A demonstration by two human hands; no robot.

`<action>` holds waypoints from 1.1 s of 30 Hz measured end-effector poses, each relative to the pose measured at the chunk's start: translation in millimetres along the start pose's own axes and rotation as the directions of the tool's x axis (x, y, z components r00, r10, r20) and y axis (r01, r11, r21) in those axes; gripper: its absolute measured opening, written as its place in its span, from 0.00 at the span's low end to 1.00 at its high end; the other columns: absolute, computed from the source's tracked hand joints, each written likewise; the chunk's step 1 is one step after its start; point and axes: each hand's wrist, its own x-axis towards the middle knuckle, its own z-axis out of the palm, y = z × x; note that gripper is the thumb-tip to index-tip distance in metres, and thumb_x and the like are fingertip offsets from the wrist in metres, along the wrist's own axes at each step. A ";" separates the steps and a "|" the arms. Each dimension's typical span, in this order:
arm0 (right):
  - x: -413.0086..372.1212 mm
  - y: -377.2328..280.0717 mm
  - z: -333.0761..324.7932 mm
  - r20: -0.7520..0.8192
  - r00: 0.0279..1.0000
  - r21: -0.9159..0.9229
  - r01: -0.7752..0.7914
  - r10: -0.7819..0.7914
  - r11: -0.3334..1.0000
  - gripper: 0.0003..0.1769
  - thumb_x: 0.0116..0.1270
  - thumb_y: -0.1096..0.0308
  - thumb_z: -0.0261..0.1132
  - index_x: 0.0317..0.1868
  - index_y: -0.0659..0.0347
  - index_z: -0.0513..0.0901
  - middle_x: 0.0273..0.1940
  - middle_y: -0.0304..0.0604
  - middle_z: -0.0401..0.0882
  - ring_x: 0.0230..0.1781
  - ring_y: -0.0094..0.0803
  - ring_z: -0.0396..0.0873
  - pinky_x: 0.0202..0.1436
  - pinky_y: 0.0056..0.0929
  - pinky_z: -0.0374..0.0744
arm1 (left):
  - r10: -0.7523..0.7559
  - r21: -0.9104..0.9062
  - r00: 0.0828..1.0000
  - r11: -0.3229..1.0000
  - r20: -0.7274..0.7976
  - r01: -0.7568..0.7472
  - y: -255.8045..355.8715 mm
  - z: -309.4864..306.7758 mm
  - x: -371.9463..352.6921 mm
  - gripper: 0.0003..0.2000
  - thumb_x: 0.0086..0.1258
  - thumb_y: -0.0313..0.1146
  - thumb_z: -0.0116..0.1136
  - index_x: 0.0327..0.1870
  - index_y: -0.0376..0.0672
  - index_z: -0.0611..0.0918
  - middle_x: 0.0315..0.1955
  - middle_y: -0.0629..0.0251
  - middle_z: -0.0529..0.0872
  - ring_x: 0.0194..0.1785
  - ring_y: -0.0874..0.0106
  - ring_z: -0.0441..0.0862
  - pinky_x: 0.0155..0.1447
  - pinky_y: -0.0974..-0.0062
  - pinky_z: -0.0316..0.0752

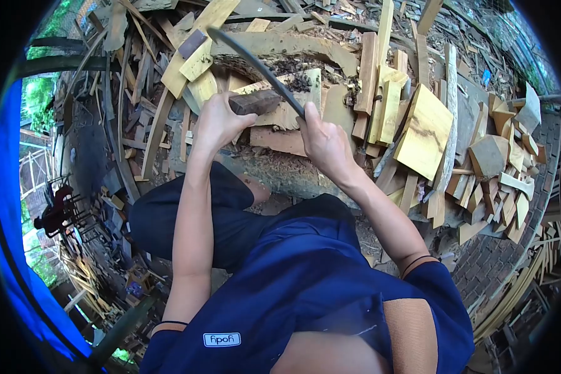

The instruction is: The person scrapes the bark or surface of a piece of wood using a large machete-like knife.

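Note:
My left hand is closed on the near end of a dark brown wooden block, its thumb along the side. The block lies over pale boards scattered with dark chips. In my right hand, the fingers wrap the lower end of a long, dark, slightly curved blade-like tool. The tool slants up and to the left above the block, and its rounded tip is near the yellowish planks. My grip hides the tool's handle. A reddish-brown piece of wood lies just below the block.
A square yellowish board leans on the right, beside a heap of cut wood offcuts. Upright planks stand right of the work spot. Long curved strips lie at left. A blue tarp hangs at the far left.

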 end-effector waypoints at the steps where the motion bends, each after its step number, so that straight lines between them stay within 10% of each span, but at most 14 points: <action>1: -3.7 17.0 18.9 0.039 0.999 -0.071 0.014 -0.011 0.997 0.08 0.74 0.68 0.51 0.49 0.60 0.65 0.24 0.61 0.79 0.27 0.65 0.79 0.29 0.60 0.74 | 0.006 -0.035 0.999 0.999 0.031 -0.004 -0.2 -1.4 -0.8 0.24 0.47 0.37 0.71 0.45 0.31 0.85 0.29 0.50 0.88 0.34 0.63 0.88 0.43 0.70 0.80; 15: -7.9 7.2 7.4 -0.086 0.995 0.008 0.061 -0.060 0.998 0.09 0.75 0.66 0.51 0.49 0.61 0.64 0.23 0.61 0.78 0.26 0.63 0.79 0.29 0.61 0.72 | -0.067 -0.077 0.995 0.994 0.071 0.072 -5.7 -5.9 0.6 0.23 0.47 0.38 0.72 0.43 0.30 0.86 0.29 0.50 0.89 0.35 0.63 0.88 0.44 0.69 0.80; 21: -1.9 49.2 36.3 0.091 0.995 -0.182 0.057 -0.041 0.982 0.14 0.72 0.70 0.50 0.56 0.60 0.66 0.26 0.58 0.82 0.27 0.60 0.82 0.29 0.58 0.77 | -0.011 0.000 0.995 1.000 0.100 0.012 2.8 -2.5 9.0 0.22 0.47 0.39 0.71 0.39 0.30 0.85 0.26 0.47 0.87 0.34 0.59 0.88 0.43 0.66 0.80; 28: -4.4 -17.9 -17.1 -0.157 0.980 -0.006 0.124 -0.123 0.992 0.10 0.77 0.65 0.52 0.49 0.62 0.65 0.19 0.59 0.75 0.21 0.59 0.77 0.21 0.54 0.70 | -0.005 0.040 0.998 0.999 0.068 0.002 -3.2 0.8 14.4 0.20 0.47 0.37 0.71 0.37 0.30 0.85 0.26 0.48 0.87 0.34 0.58 0.88 0.42 0.66 0.80; 33: -2.9 68.4 57.7 -0.080 0.993 -0.243 0.065 -0.087 0.968 0.11 0.73 0.68 0.51 0.51 0.63 0.65 0.23 0.59 0.80 0.23 0.61 0.80 0.26 0.58 0.77 | -0.027 -0.002 0.997 1.000 0.069 0.027 1.0 -7.5 7.9 0.20 0.47 0.37 0.70 0.40 0.32 0.86 0.26 0.52 0.88 0.30 0.61 0.87 0.38 0.67 0.79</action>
